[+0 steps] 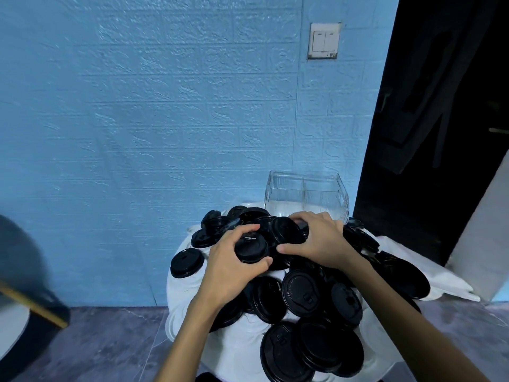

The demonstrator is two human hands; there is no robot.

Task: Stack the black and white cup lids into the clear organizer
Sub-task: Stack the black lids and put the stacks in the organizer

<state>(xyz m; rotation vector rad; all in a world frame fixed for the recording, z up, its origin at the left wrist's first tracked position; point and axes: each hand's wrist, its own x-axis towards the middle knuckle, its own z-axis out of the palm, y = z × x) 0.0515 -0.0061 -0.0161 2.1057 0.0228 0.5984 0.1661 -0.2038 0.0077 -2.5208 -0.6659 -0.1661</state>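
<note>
A heap of several black cup lids [303,293] covers a small white table [239,343]. My left hand [228,266] grips one black lid [251,248] near the top of the heap, fingers curled round its rim. My right hand [319,238] lies just to its right, fingers curled over another black lid [286,230] in the pile. The clear organizer [305,197] stands behind the heap at the table's far edge, with a divider in its middle and nothing visible inside. White lids show under the black ones, hard to tell apart from the table.
A blue brick-patterned wall [165,133] stands close behind the table, with a light switch [325,41]. A dark doorway [440,106] opens at the right. A white cloth [429,274] hangs off the table's right side. A dark round object with a wooden leg [27,285] is at the left.
</note>
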